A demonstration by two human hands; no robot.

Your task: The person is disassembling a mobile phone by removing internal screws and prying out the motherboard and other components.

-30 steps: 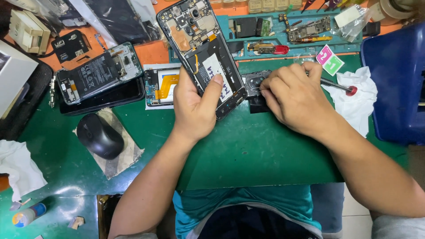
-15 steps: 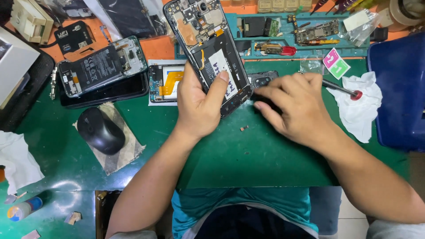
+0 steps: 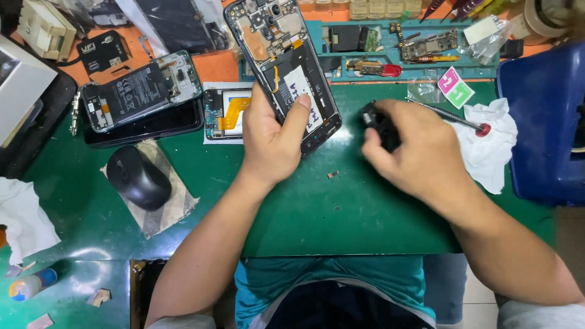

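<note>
Far left on the green mat (image 3: 304, 213): black mouse (image 3: 139, 176), then another opened phone (image 3: 140, 91), both untouched. Centre: left hand (image 3: 271, 143) wrapped around the lower end of the opened phone (image 3: 280, 67), thumb pressed on its battery. Long axis tilted, top end pointing up and slightly left. Probably light, stiff, fragile inside; best gripped by the frame edges. Right: right hand (image 3: 420, 149), fingers curled, pinching a small black part (image 3: 375, 119).

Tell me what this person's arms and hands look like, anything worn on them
Both the left hand and the right hand are bare: no gloves, rings, watch or wristbands visible. Both forearms are uncovered down to the picture's edge, with no sleeves showing.
</note>
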